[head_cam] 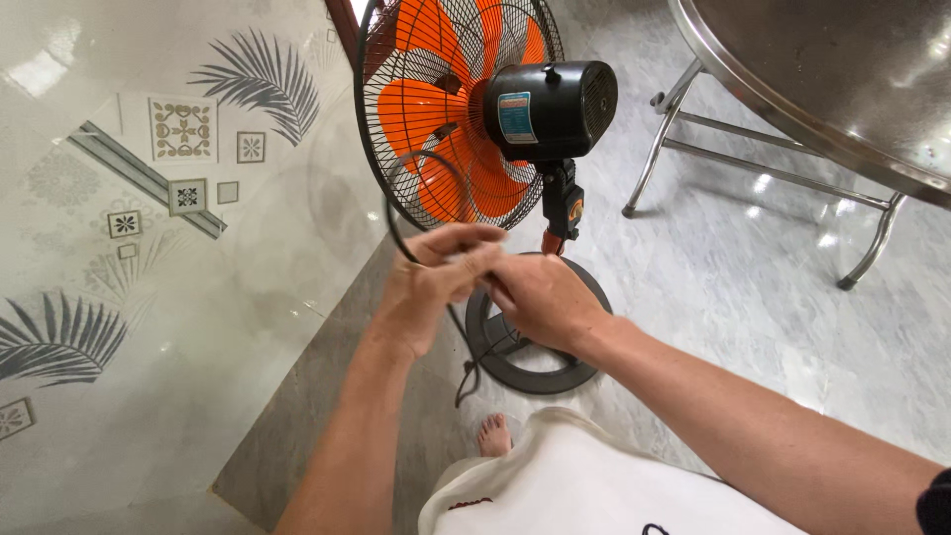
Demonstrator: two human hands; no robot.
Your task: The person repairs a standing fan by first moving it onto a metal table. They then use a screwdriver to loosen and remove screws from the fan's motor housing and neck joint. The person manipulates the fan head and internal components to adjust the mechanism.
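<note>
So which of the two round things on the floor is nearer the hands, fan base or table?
The black round fan base, directly below both hands; the steel table stands off to the right.

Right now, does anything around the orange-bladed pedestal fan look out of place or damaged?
Nothing looks damaged. The black power cord is loose: it loops up in front of the wire fan guard into both hands, left hand and right hand, then trails down past the round black base to the floor.

The floor (733,248) is glossy grey marble-patterned tile, brightly lit. A round steel table (842,69) on thin metal legs (659,149) stands on it. Opposite the table, a white tiled wall (119,228) carries leaf prints.
</note>
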